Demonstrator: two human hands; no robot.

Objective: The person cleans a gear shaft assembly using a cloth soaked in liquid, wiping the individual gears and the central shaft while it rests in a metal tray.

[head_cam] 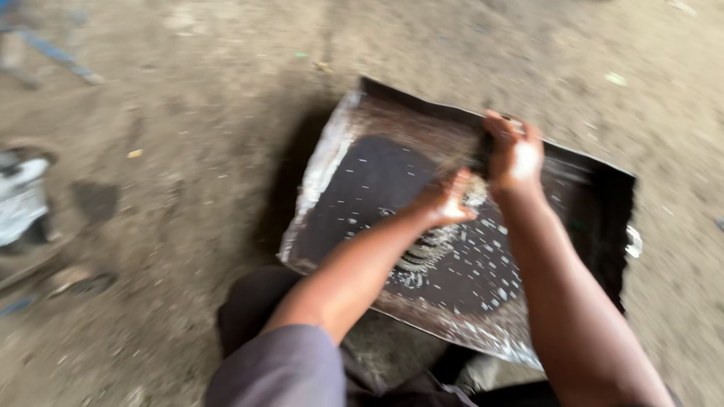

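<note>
A wide, shallow dark metal tray (332, 158) lies on the dirt ground, its bottom wet and dotted with several pale flecks and a patch of foam (426, 252). Both my hands are over its middle. My left hand (449, 200) is closed around a pale, blurred wad, pressed against the tray's bottom. Just above it, my right hand (514, 151) is curled around a small dark object (480, 157); what that object is cannot be made out through the blur.
Bare dirt ground (196, 113) surrounds the tray. A grey-white object (23, 200) sits at the left edge, with a blue rod-like thing (53, 53) at the top left. My dark-clothed knees (264, 301) are below the tray's near edge.
</note>
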